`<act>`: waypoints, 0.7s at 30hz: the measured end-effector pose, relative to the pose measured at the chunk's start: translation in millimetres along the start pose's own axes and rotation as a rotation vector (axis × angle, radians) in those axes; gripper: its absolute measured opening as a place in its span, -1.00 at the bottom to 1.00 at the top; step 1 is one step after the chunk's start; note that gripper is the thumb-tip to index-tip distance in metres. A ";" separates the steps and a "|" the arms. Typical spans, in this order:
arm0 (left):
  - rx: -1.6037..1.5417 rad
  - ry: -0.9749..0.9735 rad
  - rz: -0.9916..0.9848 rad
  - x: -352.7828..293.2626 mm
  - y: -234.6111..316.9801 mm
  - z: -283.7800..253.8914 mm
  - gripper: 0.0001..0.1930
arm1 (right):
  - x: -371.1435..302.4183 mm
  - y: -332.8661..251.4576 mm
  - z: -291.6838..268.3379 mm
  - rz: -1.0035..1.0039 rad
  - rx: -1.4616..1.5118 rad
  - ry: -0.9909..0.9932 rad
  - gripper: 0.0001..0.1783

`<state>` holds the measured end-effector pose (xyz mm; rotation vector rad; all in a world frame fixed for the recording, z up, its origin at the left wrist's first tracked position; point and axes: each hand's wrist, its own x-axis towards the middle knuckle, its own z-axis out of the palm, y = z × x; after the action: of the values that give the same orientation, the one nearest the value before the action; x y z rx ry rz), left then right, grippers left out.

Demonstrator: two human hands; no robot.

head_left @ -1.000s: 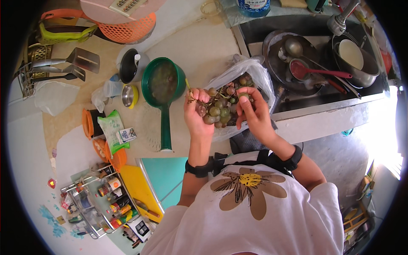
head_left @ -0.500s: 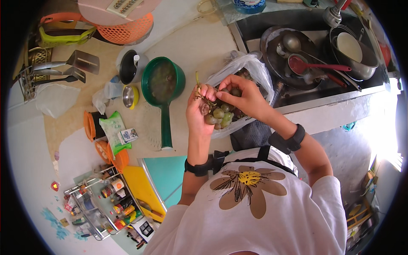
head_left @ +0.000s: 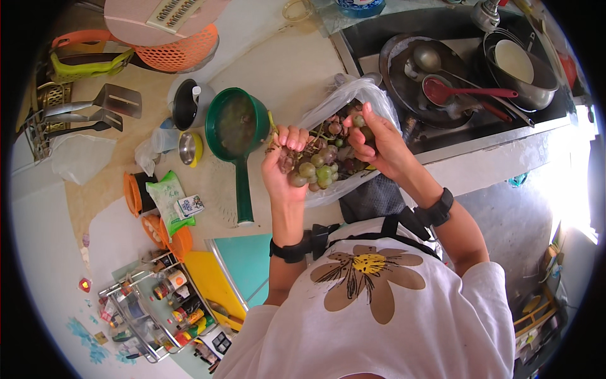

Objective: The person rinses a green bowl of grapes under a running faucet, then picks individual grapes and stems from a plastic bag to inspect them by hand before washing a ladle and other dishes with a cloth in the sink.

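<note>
My left hand (head_left: 284, 174) is closed on the stem of a bunch of grapes (head_left: 320, 172), green and reddish, hanging over the counter's front part. My right hand (head_left: 388, 148) is apart from the bunch, its fingers curled round a loose grape (head_left: 359, 120); whether it holds more is hidden. Under both hands lies an opened white plastic bag (head_left: 379, 98) with more grapes in it. Left of the bag stands a green water dipper (head_left: 242, 196), with water and some grapes in its bowl and its handle toward me.
On the right, a sink (head_left: 442, 144) holds a wok (head_left: 394, 88), a metal ladle (head_left: 427, 58), a red ladle (head_left: 464, 92) and a pot (head_left: 540, 101). To the left are a small yellow bowl (head_left: 198, 151), a green packet (head_left: 165, 199) and spatulas (head_left: 117, 101).
My right hand has pulled away from the bunch to the right, with a grape in its fingers. The left hand and the bunch have shifted slightly left, uncovering grapes in the bag.
</note>
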<state>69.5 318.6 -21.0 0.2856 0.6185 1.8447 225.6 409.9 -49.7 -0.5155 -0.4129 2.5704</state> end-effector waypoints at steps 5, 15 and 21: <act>-0.006 0.025 0.008 -0.6 -1.5 2.0 -0.90 | -3.9 0.9 0.7 0.021 0.017 0.015 -0.51; -0.010 0.073 0.115 1.7 3.0 -0.2 -0.95 | -36.7 -19.4 -23.8 -0.466 -0.906 0.445 -0.81; -0.130 0.028 0.107 6.7 3.0 4.7 -0.87 | -60.4 -36.1 -42.3 -0.564 -1.478 0.684 -0.78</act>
<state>67.0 325.3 -16.1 0.2098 0.5077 1.9853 307.1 417.5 -56.5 -1.3854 -1.8038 1.0470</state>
